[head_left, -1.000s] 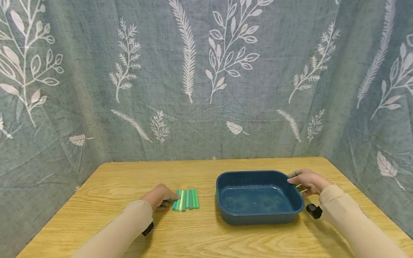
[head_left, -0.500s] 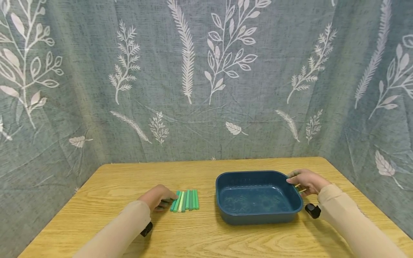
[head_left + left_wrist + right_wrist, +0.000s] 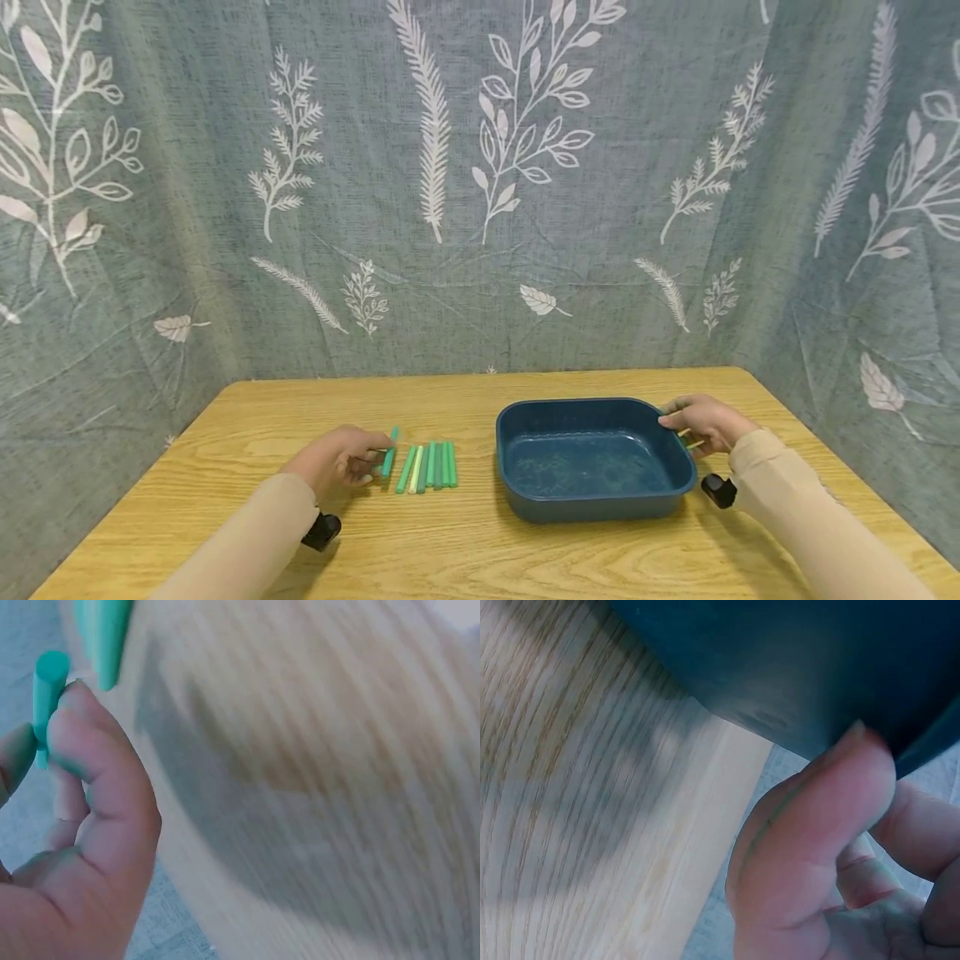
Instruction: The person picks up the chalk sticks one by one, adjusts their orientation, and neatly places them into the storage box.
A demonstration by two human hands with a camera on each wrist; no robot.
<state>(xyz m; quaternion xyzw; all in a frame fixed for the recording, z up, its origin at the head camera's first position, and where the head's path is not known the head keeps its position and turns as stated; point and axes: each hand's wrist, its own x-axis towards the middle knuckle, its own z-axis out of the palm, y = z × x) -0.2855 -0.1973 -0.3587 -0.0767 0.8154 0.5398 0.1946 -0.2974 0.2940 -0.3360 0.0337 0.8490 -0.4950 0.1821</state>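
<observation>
My left hand (image 3: 337, 454) pinches a teal-green stick (image 3: 389, 457) between thumb and fingers, just left of a row of sticks. In the left wrist view that stick (image 3: 47, 690) is a smooth, round rod with a flat end. Several green sticks (image 3: 440, 465) and a pale yellow one (image 3: 416, 472) lie side by side on the table. At the right, my right hand (image 3: 708, 423) grips the rim of a dark blue rectangular basin (image 3: 600, 510). The right wrist view shows curled fingers at the edge of this basin (image 3: 780, 667). Its inside holds nothing visible.
A light wooden table (image 3: 465, 550) carries everything. Grey-blue curtain (image 3: 480, 317) with white plant prints hangs behind and on both sides. A small black device (image 3: 322, 531) sits at the left wrist, and a similar device (image 3: 718, 491) at the right.
My left hand has pulled the leftmost teal stick out of the row, drawing it left and tilting it up. The right hand stays on the basin's rim.
</observation>
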